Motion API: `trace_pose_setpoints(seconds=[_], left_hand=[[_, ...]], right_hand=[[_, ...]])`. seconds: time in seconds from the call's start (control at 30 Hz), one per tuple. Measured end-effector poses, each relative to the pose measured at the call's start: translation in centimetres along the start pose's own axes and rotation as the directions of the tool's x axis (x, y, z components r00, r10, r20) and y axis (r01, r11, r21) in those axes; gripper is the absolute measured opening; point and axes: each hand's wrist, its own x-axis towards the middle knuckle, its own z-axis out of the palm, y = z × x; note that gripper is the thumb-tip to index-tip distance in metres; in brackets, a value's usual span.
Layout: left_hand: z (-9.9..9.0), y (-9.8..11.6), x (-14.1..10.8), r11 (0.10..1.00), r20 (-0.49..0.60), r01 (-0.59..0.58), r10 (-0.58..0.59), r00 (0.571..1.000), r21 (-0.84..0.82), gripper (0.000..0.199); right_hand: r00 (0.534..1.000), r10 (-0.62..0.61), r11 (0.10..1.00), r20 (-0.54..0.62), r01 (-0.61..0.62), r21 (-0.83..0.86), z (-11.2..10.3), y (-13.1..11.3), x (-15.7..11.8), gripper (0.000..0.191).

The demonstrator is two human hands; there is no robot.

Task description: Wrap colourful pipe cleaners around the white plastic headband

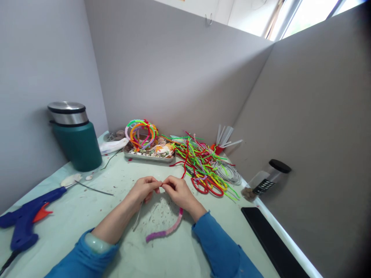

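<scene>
My left hand [146, 188] and my right hand [177, 190] meet fingertip to fingertip above the table, both closed in a pinch. Between them shows a small bit of red pipe cleaner [161, 184], and a red strand rises behind my right hand. A thin pale wire [137, 218] hangs below my left hand. From under my right hand curves a fuzzy wrapped length [171, 230], pink turning to purple at its end; how it joins the red piece is hidden by the hand.
A blue glue gun [34, 212] and green bottle [77, 144] stand left. Behind are a metal tray [149, 157] with colourful rings [142, 135], piled pipe cleaners [199, 154], red-handled scissors [214, 188] and coiled wire [228, 172]. Right: a clear jar [265, 181] and black bar [269, 239].
</scene>
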Motion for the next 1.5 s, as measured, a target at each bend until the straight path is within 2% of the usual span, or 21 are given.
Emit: trace_pose_setpoints(seconds=[0.07, 0.17, 0.27, 0.37, 0.5, 0.57, 0.67, 0.73, 0.97, 1.17, 1.37, 1.5], left_hand=[[0.0, 0.0, 0.0, 1.000, 0.003, 0.013, -0.013, 1.000, -0.018, 0.034], [0.1, -0.1, 0.3, 0.999, -0.012, -0.002, 0.002, 1.000, 0.048, 0.036], [0.2, -0.5, 0.5, 0.981, -0.045, -0.093, 0.102, 0.994, 0.171, 0.037], [0.2, -0.8, 0.5, 0.935, -0.072, -0.206, 0.236, 0.969, 0.288, 0.033], [0.1, -0.7, 0.4, 0.888, -0.066, -0.232, 0.280, 0.958, 0.398, 0.027], [0.1, -0.6, 0.4, 0.849, -0.053, -0.283, 0.341, 0.939, 0.447, 0.025], [0.1, -0.5, 0.4, 0.763, -0.001, -0.401, 0.466, 0.885, 0.507, 0.023], [0.0, -0.5, 0.4, 0.733, 0.025, -0.432, 0.494, 0.869, 0.525, 0.024], [0.0, -0.6, 0.4, 0.706, 0.010, -0.435, 0.518, 0.855, 0.559, 0.023], [0.0, -0.7, 0.6, 0.726, -0.039, -0.391, 0.497, 0.867, 0.566, 0.020], [0.2, -0.3, 0.3, 0.792, -0.070, -0.253, 0.347, 0.935, 0.556, 0.023], [0.4, 0.0, 0.1, 0.836, -0.020, -0.209, 0.254, 0.967, 0.508, 0.025]], right_hand=[[1.000, -0.002, 1.000, -0.003, 0.002, 0.006, 0.1, 0.1, 0.0, 0.016], [0.999, 0.025, 0.999, -0.020, -0.025, 0.021, 0.4, 0.6, 0.1, 0.017], [0.994, 0.096, 0.995, -0.048, -0.094, 0.033, 0.6, 1.4, 0.3, 0.017], [0.984, 0.160, 0.986, -0.076, -0.156, 0.056, 0.6, 2.2, 0.5, 0.015], [0.971, 0.214, 0.973, -0.102, -0.203, 0.105, 0.5, 2.8, 0.7, 0.014], [0.966, 0.235, 0.967, -0.107, -0.221, 0.124, 0.6, 3.0, 0.8, 0.014], [0.962, 0.250, 0.961, -0.109, -0.233, 0.150, 0.6, 3.1, 0.8, 0.014], [0.962, 0.251, 0.959, -0.102, -0.233, 0.164, 0.7, 3.0, 0.8, 0.015], [0.972, 0.213, 0.967, -0.096, -0.196, 0.160, 0.8, 2.8, 0.7, 0.014], [0.980, 0.172, 0.976, -0.096, -0.156, 0.154, 0.7, 2.5, 0.6, 0.014], [0.983, 0.156, 0.984, -0.100, -0.147, 0.096, 0.5, 1.9, 0.5, 0.013], [0.988, 0.124, 0.992, -0.097, -0.122, 0.025, 0.4, 1.6, 0.3, 0.014]])
